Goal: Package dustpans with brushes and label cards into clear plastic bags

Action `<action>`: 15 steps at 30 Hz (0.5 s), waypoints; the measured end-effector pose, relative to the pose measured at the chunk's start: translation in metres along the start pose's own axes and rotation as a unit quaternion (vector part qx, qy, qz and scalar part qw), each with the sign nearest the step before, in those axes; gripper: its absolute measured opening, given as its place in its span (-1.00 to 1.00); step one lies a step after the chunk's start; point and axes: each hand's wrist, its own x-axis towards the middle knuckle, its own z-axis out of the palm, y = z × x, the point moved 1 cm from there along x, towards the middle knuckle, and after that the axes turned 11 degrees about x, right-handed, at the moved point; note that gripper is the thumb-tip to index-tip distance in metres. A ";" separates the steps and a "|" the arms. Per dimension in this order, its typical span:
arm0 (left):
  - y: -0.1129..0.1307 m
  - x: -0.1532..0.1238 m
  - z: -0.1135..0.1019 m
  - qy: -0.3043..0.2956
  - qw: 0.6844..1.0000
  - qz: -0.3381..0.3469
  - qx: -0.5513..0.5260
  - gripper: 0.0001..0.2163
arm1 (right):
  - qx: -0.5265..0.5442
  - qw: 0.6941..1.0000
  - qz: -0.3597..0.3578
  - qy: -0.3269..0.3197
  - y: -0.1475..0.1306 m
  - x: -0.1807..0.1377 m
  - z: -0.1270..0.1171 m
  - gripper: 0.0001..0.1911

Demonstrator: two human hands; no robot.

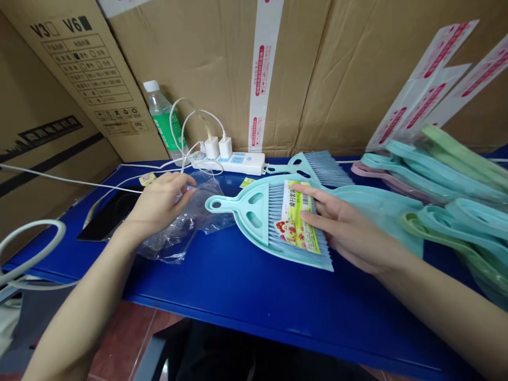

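My right hand (341, 225) is on a light-blue dustpan-and-brush set (254, 211), at the bristle end. Its thumb and a finger rest on the yellow-and-white label card (299, 222) across the grey-blue bristles; the other fingers are partly hidden. The set's looped handle points left. Over a crumpled clear plastic bag (170, 235), my left hand (166, 201) has its fingers bent, with thumb and fingertips closed on the bag's upper part. Behind the set lie another light-blue brush (313, 166) and a light-blue dustpan (381, 206).
Bagged dustpan sets (448, 174) in blue, green and pink crowd the blue table's right side. A white power strip (246, 162) with chargers and cables stands at the back, beside a green-labelled bottle (162, 121). Large cardboard boxes (198, 58) wall the rear. A black flat object (107, 214) lies left.
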 end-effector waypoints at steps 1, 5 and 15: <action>-0.001 0.000 0.002 -0.032 0.999 0.003 0.023 -0.78 | 0.007 1.000 0.008 0.023 -0.001 0.000 0.002 -0.44; 0.001 -0.003 0.009 -0.169 0.984 0.055 0.021 -0.75 | 0.028 0.994 0.032 0.100 -0.003 0.000 0.009 -0.45; 0.008 -0.013 0.003 -0.217 0.967 0.124 -0.041 -0.62 | 0.050 0.990 0.031 0.125 -0.005 -0.001 0.010 -0.47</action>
